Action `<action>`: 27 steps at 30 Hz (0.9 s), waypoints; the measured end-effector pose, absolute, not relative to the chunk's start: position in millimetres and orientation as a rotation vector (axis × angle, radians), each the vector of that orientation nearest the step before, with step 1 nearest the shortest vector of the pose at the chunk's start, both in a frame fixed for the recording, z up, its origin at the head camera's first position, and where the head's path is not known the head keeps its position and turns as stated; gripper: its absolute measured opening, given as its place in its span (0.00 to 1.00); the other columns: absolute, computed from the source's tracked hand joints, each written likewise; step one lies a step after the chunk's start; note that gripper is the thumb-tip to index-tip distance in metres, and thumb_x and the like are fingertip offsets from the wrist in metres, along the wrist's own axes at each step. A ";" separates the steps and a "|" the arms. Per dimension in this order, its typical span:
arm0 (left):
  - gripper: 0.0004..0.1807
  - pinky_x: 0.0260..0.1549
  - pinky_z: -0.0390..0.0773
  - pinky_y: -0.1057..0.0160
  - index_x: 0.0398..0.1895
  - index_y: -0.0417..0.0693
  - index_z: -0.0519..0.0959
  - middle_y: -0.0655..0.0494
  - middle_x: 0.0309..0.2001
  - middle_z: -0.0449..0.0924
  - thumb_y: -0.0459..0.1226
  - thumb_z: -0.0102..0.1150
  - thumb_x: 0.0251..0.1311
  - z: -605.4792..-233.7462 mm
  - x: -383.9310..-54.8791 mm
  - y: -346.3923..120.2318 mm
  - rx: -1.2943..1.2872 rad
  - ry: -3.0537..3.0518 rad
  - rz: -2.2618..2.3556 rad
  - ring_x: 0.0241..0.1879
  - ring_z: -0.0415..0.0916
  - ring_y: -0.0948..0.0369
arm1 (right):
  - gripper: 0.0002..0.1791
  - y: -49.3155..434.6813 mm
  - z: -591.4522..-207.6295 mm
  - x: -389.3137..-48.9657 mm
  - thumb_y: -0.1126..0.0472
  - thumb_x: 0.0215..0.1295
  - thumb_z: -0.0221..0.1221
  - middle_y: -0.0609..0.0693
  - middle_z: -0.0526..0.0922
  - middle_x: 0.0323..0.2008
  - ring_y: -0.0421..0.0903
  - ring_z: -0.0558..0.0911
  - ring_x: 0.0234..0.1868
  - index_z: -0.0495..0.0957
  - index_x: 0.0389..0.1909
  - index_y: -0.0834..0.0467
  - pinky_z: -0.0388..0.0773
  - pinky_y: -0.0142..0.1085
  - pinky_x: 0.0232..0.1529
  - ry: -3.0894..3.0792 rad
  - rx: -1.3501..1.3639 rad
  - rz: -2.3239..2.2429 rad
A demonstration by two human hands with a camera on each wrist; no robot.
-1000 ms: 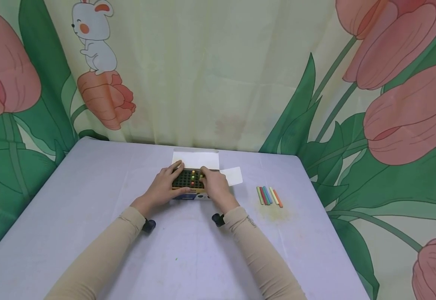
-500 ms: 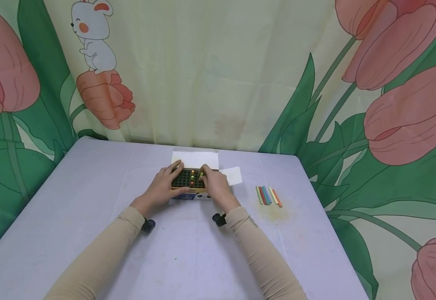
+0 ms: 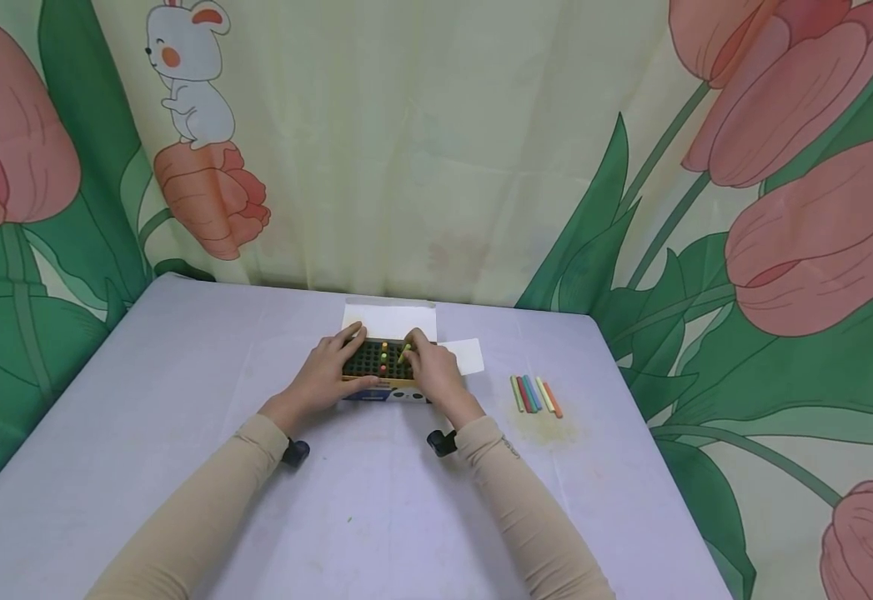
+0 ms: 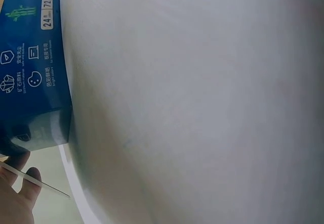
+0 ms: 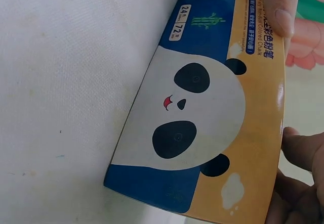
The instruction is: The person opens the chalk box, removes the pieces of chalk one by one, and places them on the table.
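A box of coloured chalk (image 3: 379,393), printed with a panda (image 5: 212,102), stands unfolded on the table with its black holed tray (image 3: 363,358) facing up. Around the box's left end my left hand (image 3: 323,371) grips, its thumb along the front edge and its fingers at the back left. My right hand (image 3: 436,371) pinches a yellow-green chalk stick (image 3: 404,353), tilted just over the tray's right part; its lower end is too small to place exactly. Several chalks (image 3: 383,357) stand in one column of holes. In the right wrist view, the left thumb (image 5: 281,11) presses the box's top edge.
Several loose chalks (image 3: 535,395) lie side by side on the white tablecloth (image 3: 594,500), right of the box, near yellowish dust. A white lid flap (image 3: 391,318) stands open behind the box, and a side flap (image 3: 468,357) sticks out right. A printed curtain (image 3: 406,167) hangs behind.
The yellow-green chalk in my right hand has risen and tilted, with more of its length showing. My right fingers have lifted slightly. The left hand keeps its hold on the box.
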State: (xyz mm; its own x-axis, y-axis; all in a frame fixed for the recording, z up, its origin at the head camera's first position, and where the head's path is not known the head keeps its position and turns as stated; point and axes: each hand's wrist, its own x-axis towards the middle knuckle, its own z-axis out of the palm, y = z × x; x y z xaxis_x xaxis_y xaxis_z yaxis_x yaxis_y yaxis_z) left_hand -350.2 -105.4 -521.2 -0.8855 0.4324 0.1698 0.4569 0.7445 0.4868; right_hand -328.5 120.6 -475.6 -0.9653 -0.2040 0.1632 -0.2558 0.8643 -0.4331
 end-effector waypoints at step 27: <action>0.58 0.70 0.62 0.33 0.85 0.52 0.50 0.51 0.85 0.45 0.71 0.59 0.61 -524.4 -351.5 -106.5 -0.744 -2.887 -0.816 0.75 0.57 0.38 | 0.09 122.2 -475.1 -329.1 0.58 0.86 0.42 0.55 0.88 0.47 0.48 0.86 0.36 0.65 0.57 0.56 0.80 0.35 0.29 -2.825 0.261 1.165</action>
State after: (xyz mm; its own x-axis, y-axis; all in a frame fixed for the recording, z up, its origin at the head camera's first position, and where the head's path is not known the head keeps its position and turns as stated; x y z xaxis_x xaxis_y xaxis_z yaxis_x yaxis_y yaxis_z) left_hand -351.5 -106.5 -524.4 -0.8828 0.4361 0.1746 0.4630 0.7449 0.4804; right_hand -329.1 122.2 -475.1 -0.9827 -0.1286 0.1331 -0.1850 0.6971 -0.6927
